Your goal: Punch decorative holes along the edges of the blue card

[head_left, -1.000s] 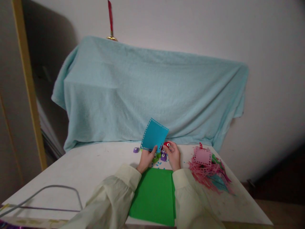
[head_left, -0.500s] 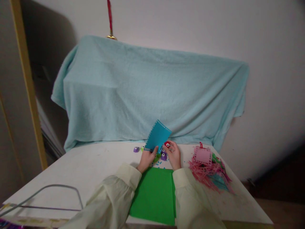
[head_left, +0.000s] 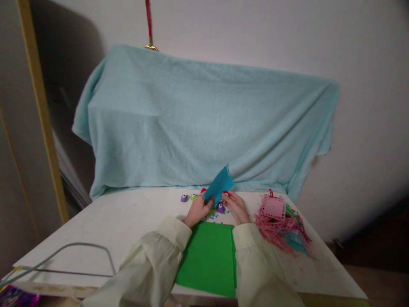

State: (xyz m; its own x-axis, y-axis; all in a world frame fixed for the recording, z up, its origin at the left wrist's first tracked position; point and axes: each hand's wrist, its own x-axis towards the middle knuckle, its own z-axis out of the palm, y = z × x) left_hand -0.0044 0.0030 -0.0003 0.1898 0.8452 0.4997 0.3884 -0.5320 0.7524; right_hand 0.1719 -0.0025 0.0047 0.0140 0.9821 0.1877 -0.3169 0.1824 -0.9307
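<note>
My left hand (head_left: pixel 197 209) is closed on the lower edge of a blue sheet of paper (head_left: pixel 220 185), which tilts up and to the right. Small notches run along the paper's edges. In my right hand (head_left: pixel 237 206) is a small red paper punch (head_left: pixel 225 193), held at the paper's right lower edge; fingers partly cover it. Just below the paper, a purple one-eyed punch (head_left: pixel 221 208) sits on the table between my hands. Blue paper bits (head_left: pixel 214 218) lie scattered there. Left of my left hand stand another purple punch (head_left: pixel 184 198) and a green punch (head_left: pixel 193 197).
Green sheets (head_left: pixel 207 260) lie between my forearms on the white table (head_left: pixel 143 213). To the right is a pile of pink paper shreds (head_left: pixel 275 232) with a pink notched card (head_left: pixel 273 207) on top. A grey metal frame (head_left: pixel 79 244) is at front left. A light blue blanket (head_left: pixel 204 123) hangs behind.
The blue paper has turned and tipped to the right, and now shows narrower. My right hand has shifted slightly, with its fingers covering more of the red punch.
</note>
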